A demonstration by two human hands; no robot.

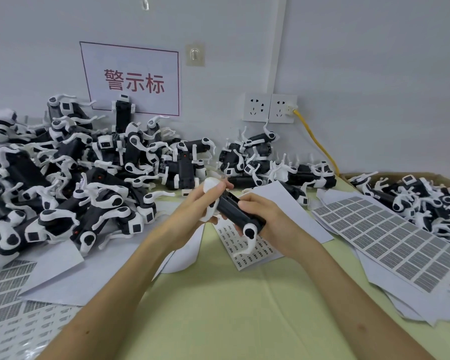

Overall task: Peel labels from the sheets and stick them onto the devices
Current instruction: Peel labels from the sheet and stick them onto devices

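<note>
Nearest us on the green desk (231, 307), two bare forearms converge; the left grip (205, 201) is curled round the white end of a black-and-white device (234, 210), and the right grip (265, 216) is clamped on its black body, thumb on top, the device held tilted above a small-label sheet (247, 245). To the right we see a sheet of larger grey labels (390, 235); beyond lie heaped devices (63, 178) at left, a cardboard box (353, 175) holding more at right, and a red-lettered sign (133, 79) and wall sockets (269, 107) behind.
</note>
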